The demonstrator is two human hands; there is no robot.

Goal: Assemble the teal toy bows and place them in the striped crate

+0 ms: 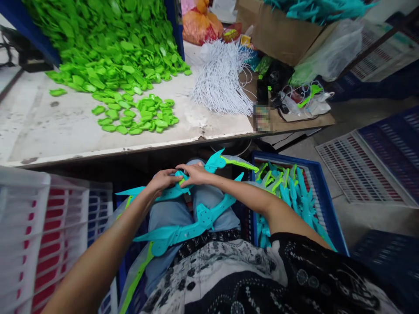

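My left hand [163,180] and my right hand [195,174] meet over my knees. Fingers of both are closed on the middle of a turquoise plastic wing piece [170,193], where a small bright green part [182,181] shows between the fingertips. One pointed end of this piece sticks out to the left, and a turquoise tip [214,162] with a green strip [240,163] shows beyond my right hand. A second turquoise wing piece [183,232] lies across my lap, nearer my body. From its left end a green strip with clear film [139,274] hangs down. My fingers hide the exact grip.
Loose green plastic parts [134,115] spill from a blue crate onto the white worktable [72,135]. A heap of white cords [222,78] lies to their right. A blue-rimmed crate [330,209] at my right holds turquoise and green pieces; stacked crates [42,235] stand at left.
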